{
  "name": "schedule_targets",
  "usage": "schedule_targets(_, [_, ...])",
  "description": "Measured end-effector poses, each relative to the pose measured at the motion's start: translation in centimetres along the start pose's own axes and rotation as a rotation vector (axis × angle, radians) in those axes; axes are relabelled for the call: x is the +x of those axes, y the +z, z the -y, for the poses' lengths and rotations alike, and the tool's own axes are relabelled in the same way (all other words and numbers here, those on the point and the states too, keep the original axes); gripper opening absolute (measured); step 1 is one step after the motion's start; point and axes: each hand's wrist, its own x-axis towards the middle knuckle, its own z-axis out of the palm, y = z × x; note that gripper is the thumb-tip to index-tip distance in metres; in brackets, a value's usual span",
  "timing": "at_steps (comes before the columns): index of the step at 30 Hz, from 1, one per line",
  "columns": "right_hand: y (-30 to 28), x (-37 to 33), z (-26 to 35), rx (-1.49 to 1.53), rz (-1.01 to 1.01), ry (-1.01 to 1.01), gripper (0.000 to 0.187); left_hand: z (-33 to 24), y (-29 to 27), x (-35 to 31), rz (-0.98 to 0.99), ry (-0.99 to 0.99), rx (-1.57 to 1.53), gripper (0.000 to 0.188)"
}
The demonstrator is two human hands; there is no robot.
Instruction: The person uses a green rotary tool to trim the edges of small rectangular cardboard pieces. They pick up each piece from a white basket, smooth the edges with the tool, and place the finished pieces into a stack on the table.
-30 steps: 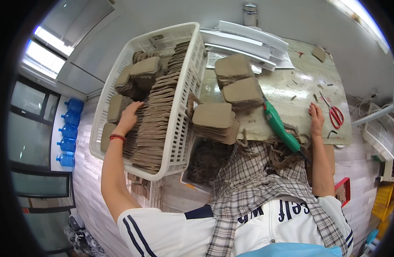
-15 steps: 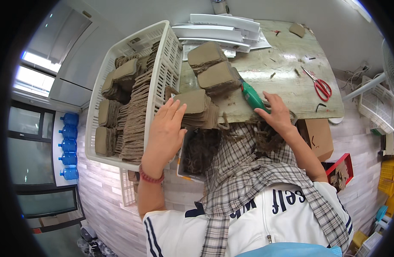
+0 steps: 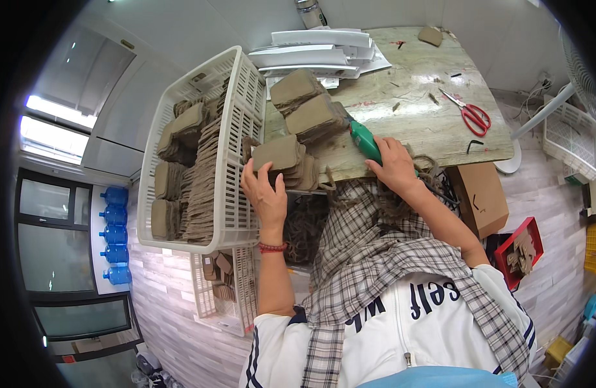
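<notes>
My left hand (image 3: 265, 199) is at the near-left edge of a stack of brown, rounded-square felt-like pads (image 3: 276, 154). Its fingers are apart and bent, with the tips at the top pad; no pad is visibly gripped. Under the fingers of my right hand (image 3: 396, 167) lies a green handheld power tool (image 3: 364, 142), its handle held between thumb and fingers. The tool's head points toward two more pad stacks (image 3: 314, 118) farther back on the table. Fuzzy brown scraps (image 3: 426, 165) hang beside my right wrist.
A white slatted crate (image 3: 241, 139) full of brown pads stands left of the table (image 3: 401, 84). Red-handled scissors (image 3: 474, 119), a black hex key (image 3: 474, 145) and white papers (image 3: 317, 55) lie on top. A cardboard box (image 3: 482, 197) and a red box (image 3: 529, 239) stand at lower right.
My left hand has drawn in toward the near edge of the front stack, its fingers more bent. My right hand stays on the green tool. The whole view has shifted slightly.
</notes>
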Motion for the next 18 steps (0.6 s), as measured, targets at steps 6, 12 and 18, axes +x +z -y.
schedule_targets(6, [1.7,0.9,3.2,0.366,-0.012,-0.009,0.051,1.9,-1.1,3.8,0.128,-0.008,-0.115,0.016])
schedule_targets(12, [5.0,6.1,6.9,0.883,0.590,0.550,0.101,2.3,3.4,1.3,-0.050,-0.291,-0.267,0.072])
schedule_targets(18, [7.2,6.1,10.3,1.052,0.629,0.633,0.135,1.7,3.6,0.3,-0.039,-0.611,-0.582,0.087])
